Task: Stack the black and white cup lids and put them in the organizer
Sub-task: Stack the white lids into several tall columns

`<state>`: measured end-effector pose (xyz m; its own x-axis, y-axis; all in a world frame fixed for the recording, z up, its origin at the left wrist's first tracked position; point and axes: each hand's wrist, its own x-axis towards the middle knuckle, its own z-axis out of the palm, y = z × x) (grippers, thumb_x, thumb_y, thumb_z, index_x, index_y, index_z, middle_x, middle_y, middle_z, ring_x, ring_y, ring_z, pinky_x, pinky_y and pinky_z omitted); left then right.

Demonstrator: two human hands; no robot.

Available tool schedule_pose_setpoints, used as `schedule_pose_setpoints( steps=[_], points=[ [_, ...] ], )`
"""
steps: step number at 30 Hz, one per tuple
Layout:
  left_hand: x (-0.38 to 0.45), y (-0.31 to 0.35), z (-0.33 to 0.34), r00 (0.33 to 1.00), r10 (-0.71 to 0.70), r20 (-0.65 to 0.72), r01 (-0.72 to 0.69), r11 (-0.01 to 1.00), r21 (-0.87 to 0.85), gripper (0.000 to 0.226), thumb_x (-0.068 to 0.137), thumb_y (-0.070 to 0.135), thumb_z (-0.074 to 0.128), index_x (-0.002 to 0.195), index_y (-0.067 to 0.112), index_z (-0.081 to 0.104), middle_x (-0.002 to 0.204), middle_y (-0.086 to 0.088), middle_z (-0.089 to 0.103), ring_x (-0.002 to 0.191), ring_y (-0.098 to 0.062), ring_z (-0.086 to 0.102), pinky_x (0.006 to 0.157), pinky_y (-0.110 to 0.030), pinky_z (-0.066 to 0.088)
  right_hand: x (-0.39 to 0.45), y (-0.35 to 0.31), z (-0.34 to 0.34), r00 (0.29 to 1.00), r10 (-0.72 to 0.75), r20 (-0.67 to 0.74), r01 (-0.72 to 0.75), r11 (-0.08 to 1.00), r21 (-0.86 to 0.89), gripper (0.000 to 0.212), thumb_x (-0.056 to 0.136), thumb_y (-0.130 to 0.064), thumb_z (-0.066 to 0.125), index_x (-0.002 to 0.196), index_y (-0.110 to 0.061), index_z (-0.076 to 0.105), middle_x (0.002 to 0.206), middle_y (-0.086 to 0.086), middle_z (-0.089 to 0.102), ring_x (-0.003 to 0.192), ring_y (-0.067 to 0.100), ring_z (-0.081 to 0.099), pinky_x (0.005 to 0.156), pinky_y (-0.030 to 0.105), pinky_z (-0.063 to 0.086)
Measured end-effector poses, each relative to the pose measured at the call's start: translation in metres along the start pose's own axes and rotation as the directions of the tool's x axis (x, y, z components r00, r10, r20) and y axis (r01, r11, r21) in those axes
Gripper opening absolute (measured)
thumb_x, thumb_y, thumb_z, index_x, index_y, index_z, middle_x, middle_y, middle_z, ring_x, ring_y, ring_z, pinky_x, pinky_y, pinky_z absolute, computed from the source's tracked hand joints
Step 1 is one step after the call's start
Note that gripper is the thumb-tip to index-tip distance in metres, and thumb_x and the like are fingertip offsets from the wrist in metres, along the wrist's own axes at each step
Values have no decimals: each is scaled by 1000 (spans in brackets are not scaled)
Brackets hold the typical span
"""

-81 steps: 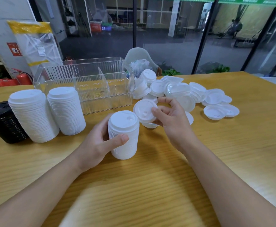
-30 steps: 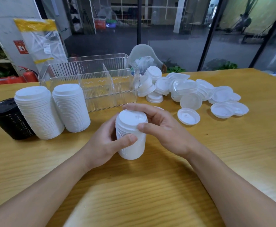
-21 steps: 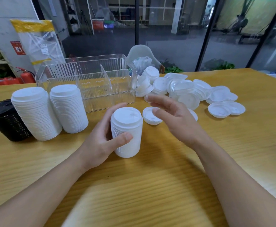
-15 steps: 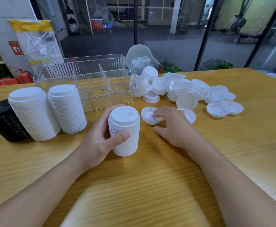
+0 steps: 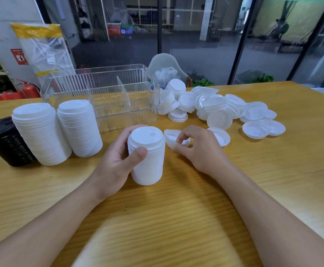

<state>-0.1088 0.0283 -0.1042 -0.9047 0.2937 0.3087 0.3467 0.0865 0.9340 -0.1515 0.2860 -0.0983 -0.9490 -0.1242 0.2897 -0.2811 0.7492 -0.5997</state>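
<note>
White lid stack (image 5: 147, 157) gripped by left hand (image 5: 117, 162), right hand (image 5: 197, 149) pinching loose lid (image 5: 171, 139) (upturned).

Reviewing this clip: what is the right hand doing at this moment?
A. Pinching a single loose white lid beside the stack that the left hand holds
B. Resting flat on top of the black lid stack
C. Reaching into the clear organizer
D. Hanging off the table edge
A: the right hand pinches a loose white lid just right of the white lid stack gripped by the left hand.

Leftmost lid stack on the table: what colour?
Black, seen in the head view.
</note>
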Motion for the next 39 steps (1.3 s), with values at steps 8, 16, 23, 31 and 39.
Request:
schedule_pose_setpoints(
  steps=[8, 16, 23, 31, 39],
  points=[
    [0, -3, 1, 999, -16, 28, 17, 999, -30, 59, 97, 49, 63, 151, 27, 53, 141, 9, 68, 133, -11, 63, 103, -24, 50, 4, -9, -11, 983, 170, -67, -42, 566, 823, 18, 102, -18, 76, 114, -5, 71, 98, 15, 78, 90, 41, 71, 92, 46, 62],
    [0, -2, 0, 998, -44, 41, 46, 997, -63, 63, 96, 56, 69, 151, 30, 53, 143, 6, 66, 134, -17, 63, 102, -33, 50, 3, -14, -5, 981, 117, 156, -192, 455, 870, 35, 110, -6, 59, 140, -20, 70, 121, 8, 77, 111, 32, 73, 101, 49, 62],
    [1, -2, 1, 998, -41, 39, 44, 997, -66, 64, 96, 60, 70, 151, 31, 54, 146, 7, 65, 137, -16, 62, 104, -32, 51, 1, -8, 0, 983, 7, 185, -149, 616, 774, 62, 92, -9, 86, 149, -19, 64, 144, 1, 70, 130, 48, 62, 107, 70, 49],
    [0, 1, 0, 998, -44, 33, 46, 997, -64, 87, 87, 79, 73, 153, 26, 55, 147, 4, 68, 138, -17, 63, 106, -25, 51, 0, -19, -14, 995, 95, 32, -85, 635, 768, 42, 101, -17, 77, 142, -20, 67, 134, 11, 72, 103, 35, 80, 102, 56, 61],
    [2, -2, 2, 996, -52, 66, 58, 994, -89, 92, 85, 77, 77, 154, 23, 54, 145, -3, 70, 135, -22, 66, 105, -31, 55, -18, -48, -7, 978, -190, 81, 101, 782, 615, 27, 107, -24, 69, 133, -18, 75, 129, 0, 77, 122, 21, 72, 107, 50, 56]
  ],
)
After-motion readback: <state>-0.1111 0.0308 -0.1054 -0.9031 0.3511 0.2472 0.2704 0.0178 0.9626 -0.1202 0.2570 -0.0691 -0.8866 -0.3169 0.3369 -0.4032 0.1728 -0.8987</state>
